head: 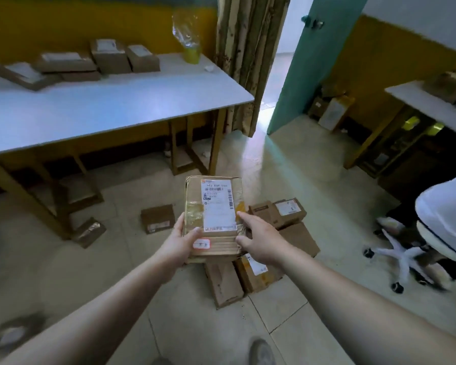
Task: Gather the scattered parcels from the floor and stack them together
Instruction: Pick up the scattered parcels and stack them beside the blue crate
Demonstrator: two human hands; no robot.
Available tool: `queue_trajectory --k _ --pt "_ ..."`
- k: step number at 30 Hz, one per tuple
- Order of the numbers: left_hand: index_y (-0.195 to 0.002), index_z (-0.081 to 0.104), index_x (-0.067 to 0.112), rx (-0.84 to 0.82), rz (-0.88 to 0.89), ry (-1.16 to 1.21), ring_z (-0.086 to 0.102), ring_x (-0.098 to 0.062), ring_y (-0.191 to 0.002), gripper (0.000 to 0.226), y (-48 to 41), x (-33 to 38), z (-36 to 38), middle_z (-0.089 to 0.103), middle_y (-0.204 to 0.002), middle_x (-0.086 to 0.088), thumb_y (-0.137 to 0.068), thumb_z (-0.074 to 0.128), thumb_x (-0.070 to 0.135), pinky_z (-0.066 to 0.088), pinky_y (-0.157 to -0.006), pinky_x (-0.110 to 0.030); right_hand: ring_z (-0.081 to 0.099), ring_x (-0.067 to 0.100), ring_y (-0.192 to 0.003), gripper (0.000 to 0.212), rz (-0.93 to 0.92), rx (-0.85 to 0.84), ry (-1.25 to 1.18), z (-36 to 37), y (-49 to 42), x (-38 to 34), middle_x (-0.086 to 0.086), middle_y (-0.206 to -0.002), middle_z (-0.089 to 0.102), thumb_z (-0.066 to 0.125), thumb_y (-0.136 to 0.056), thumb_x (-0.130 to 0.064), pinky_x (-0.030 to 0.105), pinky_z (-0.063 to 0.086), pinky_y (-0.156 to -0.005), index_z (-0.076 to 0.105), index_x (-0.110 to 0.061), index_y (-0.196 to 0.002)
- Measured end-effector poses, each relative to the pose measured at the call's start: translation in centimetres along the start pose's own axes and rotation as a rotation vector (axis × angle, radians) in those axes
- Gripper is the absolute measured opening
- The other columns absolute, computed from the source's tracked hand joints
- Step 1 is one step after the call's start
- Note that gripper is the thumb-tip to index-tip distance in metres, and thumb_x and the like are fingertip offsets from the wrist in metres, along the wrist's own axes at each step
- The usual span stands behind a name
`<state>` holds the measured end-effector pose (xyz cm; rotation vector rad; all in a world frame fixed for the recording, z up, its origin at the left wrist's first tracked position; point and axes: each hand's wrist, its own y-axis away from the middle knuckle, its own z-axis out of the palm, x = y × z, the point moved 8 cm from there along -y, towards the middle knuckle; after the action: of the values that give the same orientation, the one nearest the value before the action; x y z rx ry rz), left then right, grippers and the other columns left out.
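Support is coming mostly from the left grip (178, 242), which is pinching the parcel (213, 206) at its near left corner, thumb on top and fingers beneath. The parcel is hanging in the air above the pile (295, 233) on the floor (63, 272). The right grip (258, 241) is lying spread along the parcel's right edge, fingers fairly straight; I cannot tell whether it is bearing any weight.

Judging by this, the step in hand is adding the parcel to the pile. Doing it well is meaning three things: getting the right grip properly under the right side, keeping the parcel level while lowering, and squaring its edges with the pile so nothing is sliding off.

The parcel is looking like a flat brown carton, somewhat crumpled, with yellowish tape running down its left part, a white label covering its right part and a small red-edged sticker sitting by the near edge.
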<state>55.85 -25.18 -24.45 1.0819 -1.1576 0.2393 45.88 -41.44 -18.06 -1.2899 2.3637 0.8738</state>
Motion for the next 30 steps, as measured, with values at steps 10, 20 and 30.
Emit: queue_trajectory --k 10,20,30 --pt "-0.136 0.029 0.048 0.321 -0.261 0.134 0.062 0.003 -0.052 0.05 -5.5 -17.1 5.6 0.066 -0.091 0.016 -0.097 0.047 0.023 0.042 -0.045 -0.019 0.04 0.016 -0.133 0.063 -0.153 -0.424 0.113 10.6 -9.0 12.3 -0.007 -0.148 0.041 0.059 -0.091 -0.03 0.029 0.032 -0.104 0.032 -0.032 -0.147" --pt "-0.145 0.03 0.027 0.388 -0.34 0.201 0.068 -0.011 -0.081 0.057 -14.8 -34.8 9.8 0.063 -0.123 -0.007 -0.094 0.044 0.006 0.052 -0.065 -0.023 0.032 0.015 -0.138 0.063 0.024 -0.442 0.049 22.4 -15.5 28.8 -0.007 -0.154 0.032 0.057 -0.092 -0.037 0.033 0.03 -0.108 0.029 -0.031 -0.148" --pt "-0.149 0.016 0.024 0.328 -0.298 0.19 0.067 0.001 -0.066 0.057 -22.7 -39.1 15.4 0.062 -0.106 0.002 -0.099 0.04 0.013 0.05 -0.054 -0.016 0.02 0.028 -0.142 0.087 0.067 -0.42 0.197 27.9 -19.4 35.5 0.002 -0.158 0.017 0.06 -0.087 -0.044 0.046 0.022 -0.114 0.002 -0.035 -0.152"
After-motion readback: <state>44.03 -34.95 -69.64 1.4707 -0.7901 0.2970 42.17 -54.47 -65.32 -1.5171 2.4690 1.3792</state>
